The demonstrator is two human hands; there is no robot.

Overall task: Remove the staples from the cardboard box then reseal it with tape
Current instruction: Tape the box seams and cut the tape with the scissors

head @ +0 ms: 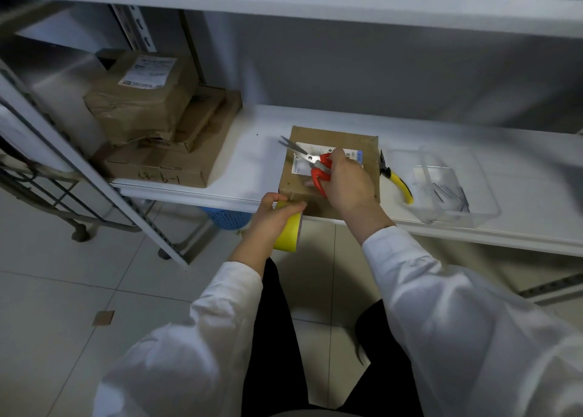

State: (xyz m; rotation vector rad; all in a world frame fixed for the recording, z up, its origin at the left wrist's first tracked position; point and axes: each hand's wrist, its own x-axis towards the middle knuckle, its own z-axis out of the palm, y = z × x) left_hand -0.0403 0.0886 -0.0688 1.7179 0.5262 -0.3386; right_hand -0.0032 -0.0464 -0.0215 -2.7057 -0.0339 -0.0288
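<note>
Nearest item: we log the left hand (pixel 277 210) at the near edge of the shelf (pixel 252 164), fingers and thumb curled round a yellow tape roll (pixel 288 232) that hangs just below the shelf lip and meets the near left corner of the cardboard box (pixel 347 137). Whether a strip already runs from roll to box we cannot tell. Next item: the right hand (pixel 347 183), over the near half of the box top, with fingers curled through the red handles of the scissors (pixel 315 164). Their blades are slightly parted and point far and left across the white label, and they do not appear to touch the tape. The box itself lies flat on the shelf at centre, its near edge overhanging slightly and its flaps down. Just right of it we list yellow-handled pliers (pixel 396 178), untouched, and further right a clear tray (pixel 485 208) holding several loose staples (pixel 448 191). From this we judge the staple removal done or nearly so, since the pulling tool lies idle and the staples are collected. We judge the resealing only begun, with tape to lay along the seams, cut and press down. Below the shelf sits a blue basket (pixel 225 218). Farthest item: at far left, a stack of other cardboard parcels (pixel 157 139), not part of the work.
</note>
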